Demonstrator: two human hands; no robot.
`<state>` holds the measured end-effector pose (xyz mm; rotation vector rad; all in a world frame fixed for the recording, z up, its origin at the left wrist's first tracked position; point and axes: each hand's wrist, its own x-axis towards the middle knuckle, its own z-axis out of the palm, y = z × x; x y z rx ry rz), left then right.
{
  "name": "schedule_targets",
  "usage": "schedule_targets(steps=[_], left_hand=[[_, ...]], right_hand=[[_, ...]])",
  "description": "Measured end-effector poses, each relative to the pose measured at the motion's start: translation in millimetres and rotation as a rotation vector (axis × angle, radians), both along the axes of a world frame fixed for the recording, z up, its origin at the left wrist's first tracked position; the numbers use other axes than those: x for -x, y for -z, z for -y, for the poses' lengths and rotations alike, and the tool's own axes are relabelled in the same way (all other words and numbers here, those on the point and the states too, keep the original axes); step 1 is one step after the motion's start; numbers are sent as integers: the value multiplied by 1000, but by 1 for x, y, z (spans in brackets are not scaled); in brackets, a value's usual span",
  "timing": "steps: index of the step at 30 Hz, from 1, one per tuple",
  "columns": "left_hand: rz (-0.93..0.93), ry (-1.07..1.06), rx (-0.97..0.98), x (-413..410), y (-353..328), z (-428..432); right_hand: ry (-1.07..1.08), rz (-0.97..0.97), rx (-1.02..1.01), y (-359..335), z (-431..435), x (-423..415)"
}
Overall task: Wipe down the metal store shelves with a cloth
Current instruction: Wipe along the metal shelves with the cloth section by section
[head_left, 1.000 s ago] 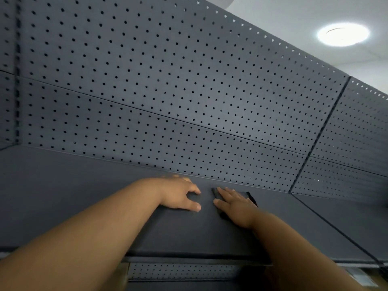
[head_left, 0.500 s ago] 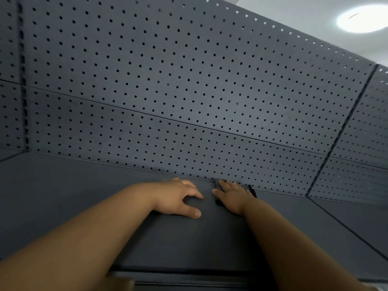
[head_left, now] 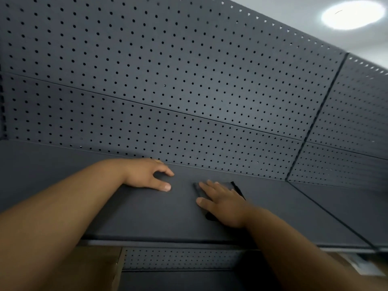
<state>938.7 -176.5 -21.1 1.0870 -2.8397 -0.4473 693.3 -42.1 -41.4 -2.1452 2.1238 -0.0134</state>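
The right hand (head_left: 223, 205) lay flat on the dark cloth (head_left: 237, 190), its fingers straight and slightly spread, pressing it onto the grey shelf (head_left: 63, 185) about midway between the front edge and the back edge. The cloth showed only as dark strips past the fingertips and under the heel of the hand. The left hand (head_left: 150, 177) rested on the shelf just left of it, nearer the back edge, apart from the cloth, thumb and forefinger spread and holding nothing. A pegboard (head_left: 168, 80) rose from the back edge. A round light (head_left: 352, 14) glowed on the ceiling above the right corner.
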Motion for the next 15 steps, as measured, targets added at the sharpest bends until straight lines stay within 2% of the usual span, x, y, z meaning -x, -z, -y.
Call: schedule_targets(steps=[7,15], left_hand=[[2,-8,25,0,2,-3],[8,-16,10,1,1,-6]], right_hand=[[-22,10,13,-3,-41,-12],[61,9,-7,-1,9,-13]])
